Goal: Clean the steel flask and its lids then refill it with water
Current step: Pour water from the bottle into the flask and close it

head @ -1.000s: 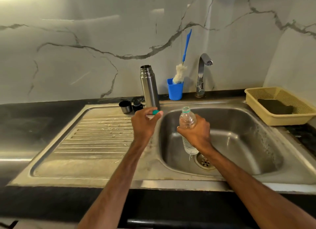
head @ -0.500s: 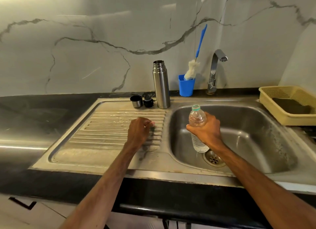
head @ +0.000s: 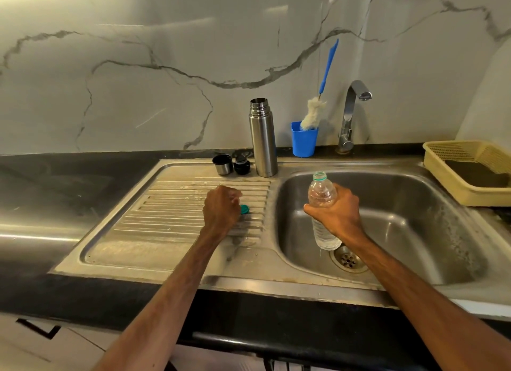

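Observation:
The open steel flask [head: 262, 138] stands upright at the back of the drainboard [head: 171, 213]. Its steel cup lid [head: 222, 164] and black stopper [head: 242, 164] sit just left of it. My left hand [head: 221, 208] rests low on the drainboard ribs, fingers curled, pinching a small green bottle cap [head: 245, 209] at its fingertips. My right hand [head: 337, 214] grips an uncapped clear plastic bottle [head: 320, 193], partly filled with water, upright over the sink basin [head: 414, 218] near the drain.
A blue cup [head: 304, 139] holding a blue-handled bottle brush [head: 313, 113] stands behind the basin, beside the tap [head: 351, 113]. A yellow basket [head: 442, 174] with a dark sponge sits on the right counter. Marble wall runs behind.
My left hand has come down from beside the flask to the drainboard with the green cap, which now shows at its fingertips. My right hand keeps the bottle over the basin.

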`<action>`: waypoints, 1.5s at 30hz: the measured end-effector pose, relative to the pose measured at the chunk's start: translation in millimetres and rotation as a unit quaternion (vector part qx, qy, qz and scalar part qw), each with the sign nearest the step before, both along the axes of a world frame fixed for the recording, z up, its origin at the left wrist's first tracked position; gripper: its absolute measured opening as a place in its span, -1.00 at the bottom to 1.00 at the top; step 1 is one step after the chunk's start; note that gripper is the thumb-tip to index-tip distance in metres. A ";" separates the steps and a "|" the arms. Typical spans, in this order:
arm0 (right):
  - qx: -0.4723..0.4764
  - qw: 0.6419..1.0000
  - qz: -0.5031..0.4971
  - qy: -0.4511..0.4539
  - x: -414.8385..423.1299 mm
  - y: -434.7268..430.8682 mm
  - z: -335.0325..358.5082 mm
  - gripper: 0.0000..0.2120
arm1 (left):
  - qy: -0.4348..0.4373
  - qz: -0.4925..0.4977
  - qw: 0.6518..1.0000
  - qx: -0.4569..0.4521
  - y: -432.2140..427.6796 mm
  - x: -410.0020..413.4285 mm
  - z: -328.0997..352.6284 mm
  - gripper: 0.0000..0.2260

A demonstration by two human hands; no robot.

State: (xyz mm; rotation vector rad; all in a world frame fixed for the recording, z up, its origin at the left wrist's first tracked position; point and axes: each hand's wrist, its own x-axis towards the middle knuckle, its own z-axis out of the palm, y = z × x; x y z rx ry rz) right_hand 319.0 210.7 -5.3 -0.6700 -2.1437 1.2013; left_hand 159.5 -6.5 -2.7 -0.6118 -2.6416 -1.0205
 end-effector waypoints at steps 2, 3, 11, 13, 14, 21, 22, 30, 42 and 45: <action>0.005 1.000 -0.001 0.003 -0.4 0.1 0.0 -0.60 | 0.049 0.002 0.999 0.013 11.9 2.4 17.0 -0.78; 0.007 1.000 -0.004 0.006 -0.7 0.5 0.5 -0.61 | 0.084 -0.002 0.996 0.019 21.7 1.5 28.7 -0.82; 0.009 1.000 -0.013 0.020 1.7 -0.6 8.8 -0.73 | -0.039 -0.009 0.992 0.117 121.9 -50.3 128.7 0.07; 0.002 1.000 -0.016 0.019 1.6 1.2 8.6 -0.73 | -0.076 -0.007 0.990 0.122 136.2 -66.7 135.1 0.12; 0.000 1.000 -0.016 0.018 1.0 1.9 8.1 -0.74 | -0.092 -0.004 0.987 0.128 140.4 -76.8 133.0 0.10; -0.018 1.000 -0.010 0.016 -2.2 5.2 5.5 -0.70 | -0.077 -0.034 0.983 0.161 139.8 -95.9 101.8 -0.29; -0.020 1.000 -0.009 0.019 -1.2 5.5 6.3 -0.70 | -0.069 -0.033 0.983 0.168 137.7 -93.1 101.5 -0.31; -0.021 0.997 -0.075 0.013 13.5 23.4 21.0 -0.70 | 0.024 -0.137 0.975 0.171 116.5 -1.4 133.5 -0.32; 0.160 0.981 -0.081 -0.070 65.5 59.9 74.2 -0.52 | -0.050 -0.242 0.962 0.117 125.1 99.4 26.1 -0.25; 0.234 0.959 -0.075 -0.139 65.6 67.7 87.0 -0.41 | -0.045 -0.251 0.960 0.116 132.1 100.3 15.0 -0.24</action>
